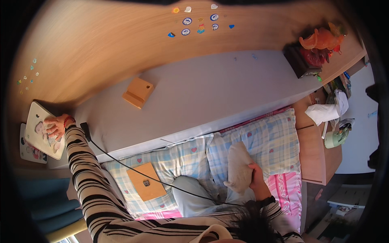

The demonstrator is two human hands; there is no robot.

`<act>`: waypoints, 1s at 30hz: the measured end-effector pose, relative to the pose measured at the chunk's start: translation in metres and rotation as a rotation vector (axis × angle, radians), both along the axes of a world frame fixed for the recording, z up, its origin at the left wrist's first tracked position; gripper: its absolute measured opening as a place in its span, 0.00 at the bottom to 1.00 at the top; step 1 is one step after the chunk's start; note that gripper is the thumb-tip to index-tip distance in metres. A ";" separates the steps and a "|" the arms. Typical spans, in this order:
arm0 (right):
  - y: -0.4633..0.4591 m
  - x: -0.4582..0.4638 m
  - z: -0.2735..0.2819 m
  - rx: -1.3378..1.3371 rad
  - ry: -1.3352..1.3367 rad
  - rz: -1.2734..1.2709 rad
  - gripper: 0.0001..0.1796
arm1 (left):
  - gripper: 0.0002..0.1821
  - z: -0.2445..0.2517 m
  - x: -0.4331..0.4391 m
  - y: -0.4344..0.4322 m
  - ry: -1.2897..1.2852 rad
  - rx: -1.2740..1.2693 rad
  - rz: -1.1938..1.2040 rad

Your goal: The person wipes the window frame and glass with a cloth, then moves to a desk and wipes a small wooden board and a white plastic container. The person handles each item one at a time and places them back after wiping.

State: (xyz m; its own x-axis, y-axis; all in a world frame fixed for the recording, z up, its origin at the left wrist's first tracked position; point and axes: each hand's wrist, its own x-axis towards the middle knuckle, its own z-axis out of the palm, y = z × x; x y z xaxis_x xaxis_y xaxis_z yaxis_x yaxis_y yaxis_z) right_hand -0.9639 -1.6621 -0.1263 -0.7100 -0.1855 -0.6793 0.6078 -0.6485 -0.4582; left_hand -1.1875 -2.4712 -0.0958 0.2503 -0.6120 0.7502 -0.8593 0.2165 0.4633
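Observation:
At the far left, my left hand (56, 126) lies with spread fingers against a white photo plaque (41, 127) bearing a child's picture; whether it grips the plaque is unclear. A second photo plaque (30, 152) stands partly behind it. My right hand (259, 182) is closed on a crumpled light grey cloth (239, 167), held above my lap at the right of centre. A wooden stand (138, 92) with a round hole rests on the grey ledge (194, 91). On the plaid pillow to the left lies a thin wooden board (147, 181) with a small dark piece on it.
A black cable (136, 171) crosses in front of me. Plaid pillows (188, 158) lie below the ledge. Orange and red figurines (322, 39) stand on a dark base at the upper right. White tissue (325, 112) and a green container (334, 139) are on the right cabinet.

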 end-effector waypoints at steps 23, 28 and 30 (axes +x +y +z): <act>0.009 -0.017 0.022 -0.034 0.062 0.153 0.33 | 0.38 0.100 0.109 0.077 0.171 -0.341 -0.260; 0.022 -0.011 0.026 -0.019 0.165 0.192 0.33 | 0.32 0.141 0.142 0.122 0.165 -0.543 -0.673; 0.031 -0.005 0.026 -0.010 0.143 0.185 0.33 | 0.35 0.147 0.144 0.143 0.162 -0.627 -0.703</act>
